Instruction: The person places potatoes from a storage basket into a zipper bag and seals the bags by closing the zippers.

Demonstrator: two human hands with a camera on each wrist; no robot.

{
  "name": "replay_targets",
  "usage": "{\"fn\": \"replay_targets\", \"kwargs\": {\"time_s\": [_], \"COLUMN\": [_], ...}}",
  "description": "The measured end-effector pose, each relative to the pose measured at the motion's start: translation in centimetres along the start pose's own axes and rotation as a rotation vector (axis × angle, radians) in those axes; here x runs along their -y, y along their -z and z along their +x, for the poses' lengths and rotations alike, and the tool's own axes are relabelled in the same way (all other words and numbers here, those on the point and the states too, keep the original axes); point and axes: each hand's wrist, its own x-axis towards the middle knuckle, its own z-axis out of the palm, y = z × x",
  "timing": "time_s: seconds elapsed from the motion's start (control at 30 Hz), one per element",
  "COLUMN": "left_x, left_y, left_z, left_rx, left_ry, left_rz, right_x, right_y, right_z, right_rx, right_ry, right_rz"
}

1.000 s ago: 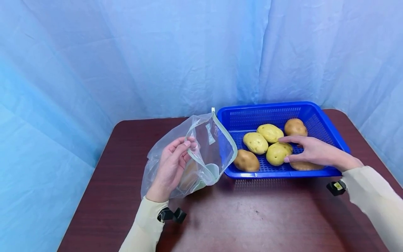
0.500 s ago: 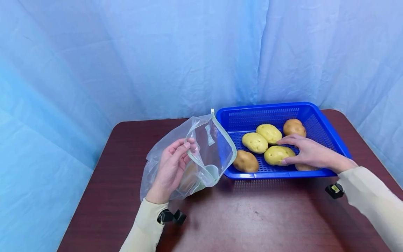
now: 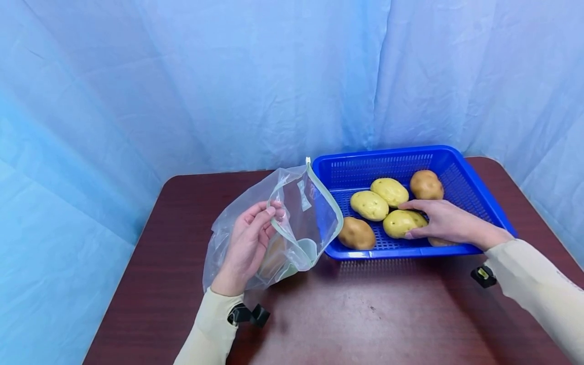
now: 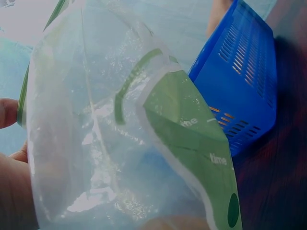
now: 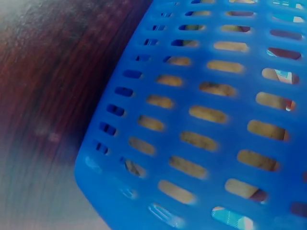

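In the head view my left hand (image 3: 246, 241) pinches the rim of a clear zip bag (image 3: 228, 218) between thumb and fingers, and its mouth gapes toward the basket. A tan rounded shape shows dimly through the bag's lower part. My right hand (image 3: 449, 220) reaches into a blue plastic basket (image 3: 380, 156), thumb and fingers round a yellow potato (image 3: 400, 223). Two other yellow potatoes (image 3: 369, 205) lie behind it. A brown potato (image 3: 357, 233) sits at the front left, another brown potato (image 3: 427, 184) at the back; one more is mostly hidden beneath my right hand.
Both hands work over a dark red-brown table (image 3: 356, 314), with a pale blue curtain (image 3: 274, 86) behind it. The basket's slotted wall (image 5: 158, 105) fills much of the right wrist view. Green printed panels (image 4: 182, 120) mark the bag in the left wrist view.
My right hand has shifted slightly left and closed round the front yellow potato, which has turned to lie lengthwise. The left hand and bag stay almost still.
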Motion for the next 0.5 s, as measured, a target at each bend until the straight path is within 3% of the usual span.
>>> {"fn": "replay_targets", "kwargs": {"time_s": [0.5], "left_x": [-0.13], "left_y": [-0.11], "left_z": [-0.07], "left_rx": [-0.012], "left_ry": [-0.003], "left_rz": [-0.003], "right_x": [0.23], "right_y": [0.55], "right_z": [-0.69], "right_rx": [-0.082], "right_ry": [-0.015], "right_rz": [-0.004]}}
